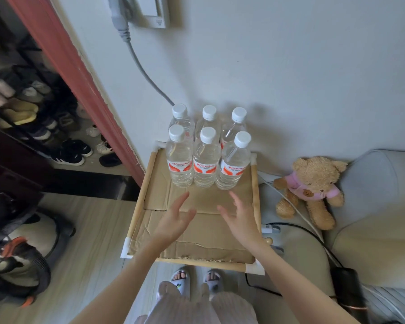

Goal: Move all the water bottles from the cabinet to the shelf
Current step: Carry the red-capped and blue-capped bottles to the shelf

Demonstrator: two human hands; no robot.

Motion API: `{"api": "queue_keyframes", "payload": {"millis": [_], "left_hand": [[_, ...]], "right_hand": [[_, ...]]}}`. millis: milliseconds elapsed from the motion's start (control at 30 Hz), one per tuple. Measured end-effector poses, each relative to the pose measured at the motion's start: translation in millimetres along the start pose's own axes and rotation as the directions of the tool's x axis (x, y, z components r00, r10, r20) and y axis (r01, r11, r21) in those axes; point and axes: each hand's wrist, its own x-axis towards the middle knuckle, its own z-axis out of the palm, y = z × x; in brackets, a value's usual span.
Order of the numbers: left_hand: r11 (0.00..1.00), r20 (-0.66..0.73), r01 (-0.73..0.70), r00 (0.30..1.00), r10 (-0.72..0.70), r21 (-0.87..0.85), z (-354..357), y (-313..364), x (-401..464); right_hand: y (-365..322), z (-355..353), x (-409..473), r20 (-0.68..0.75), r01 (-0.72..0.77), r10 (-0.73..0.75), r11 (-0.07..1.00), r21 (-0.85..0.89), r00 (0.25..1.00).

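Centre frame: a small stand with a cardboard top (211, 232) framed by wooden rails, white corner joints. Its back edge meets the wall (290, 78); its left rail runs beside a red door frame (80, 73); its right rail sits just beside a sofa arm (297, 249). The near half of the cardboard is bare, giving open room in front of the bottles.

Six bottles (206, 157) stand upright at the back of the cardboard, two rows of three, touching or nearly so, white caps on, clear water. Red and white labels; the front ones read "Wahaha", smaller print unreadable.

Left hand (173, 220) and right hand (240, 220) hover over the bare cardboard, palms facing each other, fingers straight and spread, holding nothing. Fingertips (185, 196) are near the front row's bases but apart from them. The bottles lie just beyond and between the two hands.

Right of frame: teddy (311, 185) in a pink top on the sofa, cables trailing beside it. Upper left: shoe rack (33, 118). Top centre: a plug and grey cord (145, 73) running down the wall behind the bottles. Bottom: slippered feet.
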Motion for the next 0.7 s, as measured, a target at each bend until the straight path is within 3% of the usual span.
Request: {"api": "queue_keyframes", "payload": {"millis": [100,233,300,500,700], "left_hand": [[0.931,-0.040,-0.130,0.987,0.153,0.342,-10.1,-14.1,-26.3],[0.801,-0.218,-0.076,0.943,0.251,0.594,-22.8,-36.8,-73.5],[0.733,-0.300,0.017,0.919,0.256,0.680,-23.0,-52.1,-106.4],[0.724,-0.616,0.415,0.788,0.017,0.551,-2.4,-105.0,-231.6],[0.722,-0.854,0.663,0.477,-0.208,0.195,48.6,-154.7,-383.7]], "right_hand": [[4.7,-0.5,-12.5,0.167,0.195,-0.159,0.954,-0.227,0.973],[-0.9,8.4,-15.3,0.384,0.479,-0.335,0.789,-0.384,0.860],[-9.2,19.4,-17.5,0.476,0.601,-0.397,0.676,-0.426,0.785],[-51.6,82.6,-58.5,0.751,0.885,-0.492,0.382,-0.268,0.440],[-75.4,165.0,-160.4,0.880,1.000,-0.475,0.021,0.005,0.005]]}}
